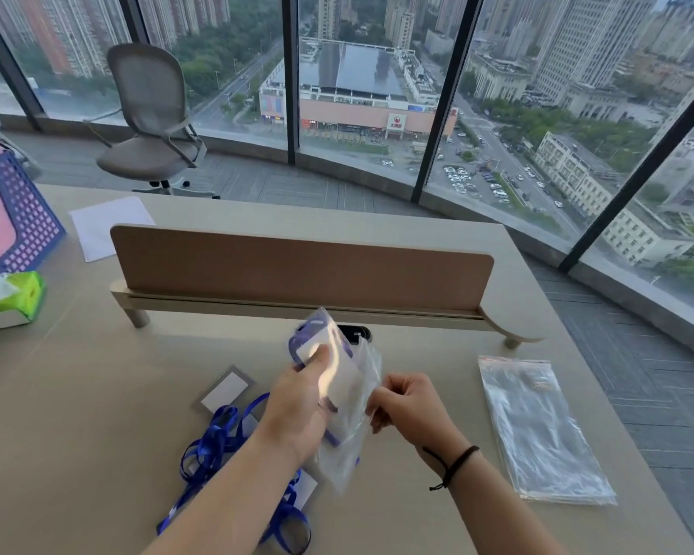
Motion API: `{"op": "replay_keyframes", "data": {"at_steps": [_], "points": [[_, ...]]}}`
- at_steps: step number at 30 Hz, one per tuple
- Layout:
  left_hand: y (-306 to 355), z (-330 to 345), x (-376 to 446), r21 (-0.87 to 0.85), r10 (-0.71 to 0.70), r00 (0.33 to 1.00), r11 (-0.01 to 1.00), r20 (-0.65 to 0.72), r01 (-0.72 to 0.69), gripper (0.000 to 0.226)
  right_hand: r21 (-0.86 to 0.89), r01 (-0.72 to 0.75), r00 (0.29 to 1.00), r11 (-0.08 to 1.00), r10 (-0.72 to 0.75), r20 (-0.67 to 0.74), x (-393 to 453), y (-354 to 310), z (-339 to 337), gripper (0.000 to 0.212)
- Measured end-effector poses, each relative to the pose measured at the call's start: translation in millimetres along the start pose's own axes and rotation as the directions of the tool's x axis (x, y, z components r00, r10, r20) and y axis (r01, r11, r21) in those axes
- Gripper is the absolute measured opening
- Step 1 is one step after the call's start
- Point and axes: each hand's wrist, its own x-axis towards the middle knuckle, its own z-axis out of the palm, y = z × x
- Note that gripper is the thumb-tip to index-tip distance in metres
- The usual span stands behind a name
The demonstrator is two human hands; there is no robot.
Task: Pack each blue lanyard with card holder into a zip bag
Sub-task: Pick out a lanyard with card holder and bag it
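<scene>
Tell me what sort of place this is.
Probably a high-rise office: a desk with a divider panel, a swivel chair, and floor-to-ceiling windows looking far down on city streets.

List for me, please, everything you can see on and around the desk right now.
zip bag: one, clear, held above the desk in both hands
card holder: one, blue-edged, inside the held bag
lanyards: a tangled pile, blue, on the desk under the left arm
loose holder: one, grey-framed, beside the pile
bag stack: clear, red-striped tops, right on the desk
divider: one, tan, across the desk
basket: one, purple, far left
tissues: one green pack, left edge
paper: one white sheet, behind the divider
chair: one, grey, by the window
left hand: grips the bag and holder
right hand: pinches the bag's edge
</scene>
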Motion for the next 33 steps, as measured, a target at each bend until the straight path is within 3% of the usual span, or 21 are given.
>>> {"op": "replay_keyframes", "data": {"at_steps": [6,10,13,18,20,24,27,31,33], "points": [[-14,-9,-3,0.364,0.098,0.994,0.924,0.056,-0.112,0.023,0.135,-0.021,0.999,0.991,0.027,-0.042,-1,-1,-4,0.025],[-18,-12,2,0.618,0.212,0.971,0.750,0.111,-0.234,0.025,0.155,-0.011,0.999,0.988,0.017,-0.040,0,1,-3,0.030],[-19,-17,6,0.730,0.191,0.957,0.620,0.216,-0.289,0.027,0.143,-0.006,0.998,0.990,0.016,-0.065,2,3,-1,0.026],[-16,-27,7,0.820,0.221,0.910,0.397,0.351,-0.413,0.031,0.075,0.008,0.995,0.997,0.000,-0.097,5,6,1,0.022],[-13,-30,11,0.861,0.237,0.889,0.248,0.391,-0.444,0.037,0.039,0.011,0.995,0.999,-0.007,-0.102,6,7,2,0.022],[-8,-35,17,0.923,0.132,0.915,0.007,0.380,-0.385,0.035,-0.031,0.018,0.995,0.999,-0.021,-0.098,5,8,6,0.025],[-5,-35,22,0.925,0.132,0.923,-0.178,0.361,-0.337,0.023,-0.091,0.032,0.995,0.995,-0.040,-0.086,4,10,10,0.023],[-5,-37,29,0.910,0.158,0.925,-0.295,0.346,-0.291,0.027,-0.099,0.042,0.994,0.994,-0.051,-0.098,5,9,12,0.024],[-6,-40,31,0.925,0.172,0.937,-0.286,0.305,-0.249,0.032,-0.095,0.051,0.993,0.994,-0.060,-0.102,4,8,12,0.024]]}}
